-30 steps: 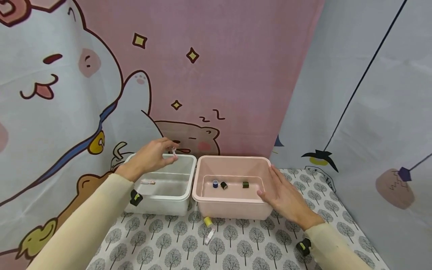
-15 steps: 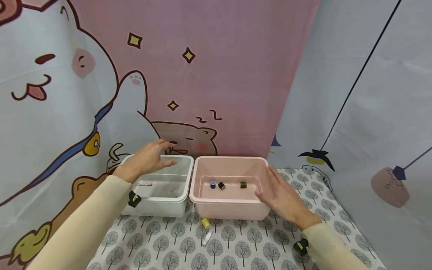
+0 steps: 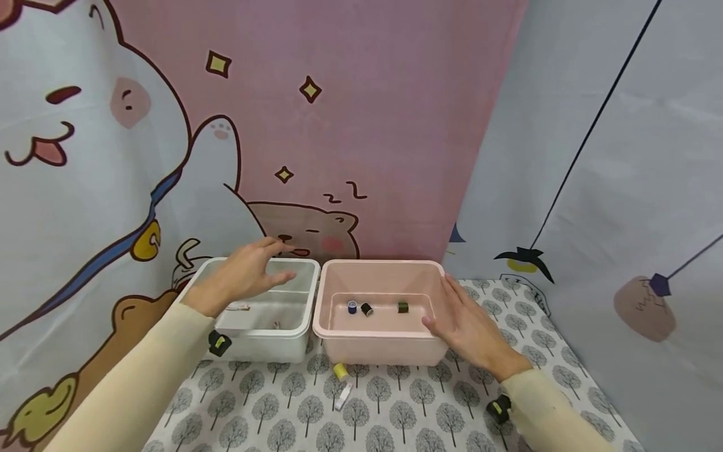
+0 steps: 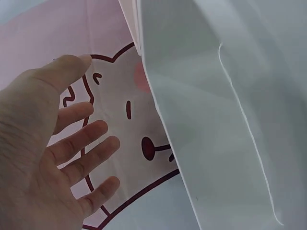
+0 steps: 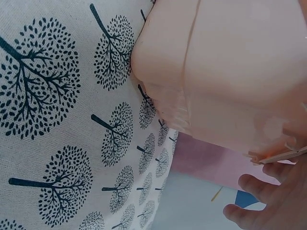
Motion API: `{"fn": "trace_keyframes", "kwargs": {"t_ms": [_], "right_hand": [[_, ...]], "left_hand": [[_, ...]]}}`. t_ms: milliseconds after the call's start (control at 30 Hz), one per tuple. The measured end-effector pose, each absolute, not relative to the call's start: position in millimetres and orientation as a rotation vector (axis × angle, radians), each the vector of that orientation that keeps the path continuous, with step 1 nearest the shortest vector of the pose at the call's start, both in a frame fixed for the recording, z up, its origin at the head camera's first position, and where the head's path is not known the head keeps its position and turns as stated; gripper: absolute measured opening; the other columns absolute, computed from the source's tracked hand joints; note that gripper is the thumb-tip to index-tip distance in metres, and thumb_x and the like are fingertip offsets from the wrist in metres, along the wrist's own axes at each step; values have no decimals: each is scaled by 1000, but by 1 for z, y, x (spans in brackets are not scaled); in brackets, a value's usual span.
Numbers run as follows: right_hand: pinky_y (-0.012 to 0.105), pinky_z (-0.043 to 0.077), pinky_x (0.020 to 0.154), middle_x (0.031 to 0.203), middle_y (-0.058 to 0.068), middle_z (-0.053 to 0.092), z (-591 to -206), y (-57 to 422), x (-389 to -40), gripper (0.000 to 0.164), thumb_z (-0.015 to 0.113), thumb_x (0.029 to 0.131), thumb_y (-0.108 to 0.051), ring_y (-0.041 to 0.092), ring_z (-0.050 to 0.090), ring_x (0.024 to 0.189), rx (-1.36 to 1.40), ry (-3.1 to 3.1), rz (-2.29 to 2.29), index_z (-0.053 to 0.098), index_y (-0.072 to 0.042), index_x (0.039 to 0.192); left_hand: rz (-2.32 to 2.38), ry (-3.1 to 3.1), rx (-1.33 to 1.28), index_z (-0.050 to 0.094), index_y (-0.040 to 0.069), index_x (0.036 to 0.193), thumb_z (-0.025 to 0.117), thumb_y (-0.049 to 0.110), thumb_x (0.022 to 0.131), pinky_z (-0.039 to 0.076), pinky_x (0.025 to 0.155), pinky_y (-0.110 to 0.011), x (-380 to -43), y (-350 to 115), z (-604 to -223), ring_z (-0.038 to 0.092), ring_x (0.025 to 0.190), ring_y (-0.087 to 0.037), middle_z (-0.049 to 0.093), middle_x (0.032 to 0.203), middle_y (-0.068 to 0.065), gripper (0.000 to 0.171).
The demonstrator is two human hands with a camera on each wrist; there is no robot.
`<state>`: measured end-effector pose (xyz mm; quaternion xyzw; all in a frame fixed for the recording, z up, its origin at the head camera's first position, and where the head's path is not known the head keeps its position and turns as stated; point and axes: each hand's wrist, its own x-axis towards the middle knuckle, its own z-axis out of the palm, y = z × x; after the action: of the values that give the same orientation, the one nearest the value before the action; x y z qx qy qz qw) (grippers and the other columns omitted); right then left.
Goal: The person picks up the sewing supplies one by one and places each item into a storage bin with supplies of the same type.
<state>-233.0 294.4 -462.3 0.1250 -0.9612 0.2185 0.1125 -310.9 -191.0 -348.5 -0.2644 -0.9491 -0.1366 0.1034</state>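
My left hand (image 3: 251,270) is held over the white bin (image 3: 265,349), fingers spread and holding nothing; the left wrist view shows the same bare fingers. Inside that bin lie a slim pinkish-white piece (image 3: 240,306) and a small pinkish piece (image 3: 277,325), both too small to identify. My right hand (image 3: 471,329) rests at the right rim of the pink bin (image 3: 378,351), fingers extended along its outer side and thumb near the front corner. On the pink bin's floor are a blue thread spool (image 3: 352,307), a black one (image 3: 367,309) and a dark green one (image 3: 403,307).
In front of the pink bin, a yellow thread spool (image 3: 341,371) and a small whitish piece (image 3: 343,397) lie on the tree-print cloth (image 3: 423,392). The bins stand side by side, close to the printed curtain (image 3: 390,125) behind them.
A second ago my left hand pinched the small pinkish piece; it let go, and the piece dropped into the white bin. The right hand stays at the pink bin. The head view shifted slightly.
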Motion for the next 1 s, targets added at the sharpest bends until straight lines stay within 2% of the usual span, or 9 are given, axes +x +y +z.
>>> {"fn": "trace_keyframes", "kwargs": {"t_ms": [267, 433, 600, 1000], "right_hand": [[89, 40, 128, 196, 21, 18, -460, 291, -234, 108, 54, 112, -75, 62, 40, 169, 360, -2829, 620, 17, -6, 187], [90, 36, 131, 196, 21, 18, -459, 290, -234, 109, 52, 112, -77, 61, 38, 171, 358, -2842, 604, 16, -6, 187], [88, 32, 134, 196, 21, 17, -459, 290, -233, 109, 50, 112, -78, 58, 34, 174, 358, -2848, 580, 16, -6, 187], [89, 33, 134, 196, 19, 17, -463, 291, -232, 109, 51, 113, -78, 56, 35, 174, 355, -2832, 592, 17, -6, 187]], "left_hand": [[-386, -2739, -827, 71, 10, 157, 84, 45, 108, 62, 115, -73, -298, -191, -358, 76, 134, -51, 73, 154, -21, 61], [-373, -2721, -859, 72, 11, 156, 84, 44, 108, 63, 117, -68, -287, -188, -364, 76, 137, -47, 73, 157, -18, 60], [-333, -2680, -900, 73, 11, 154, 86, 45, 106, 62, 117, -69, -274, -181, -369, 76, 139, -45, 74, 156, -16, 60], [-310, -2593, -984, 75, 15, 153, 88, 46, 104, 61, 116, -72, -246, -168, -388, 73, 144, -38, 74, 158, -13, 59]]}}
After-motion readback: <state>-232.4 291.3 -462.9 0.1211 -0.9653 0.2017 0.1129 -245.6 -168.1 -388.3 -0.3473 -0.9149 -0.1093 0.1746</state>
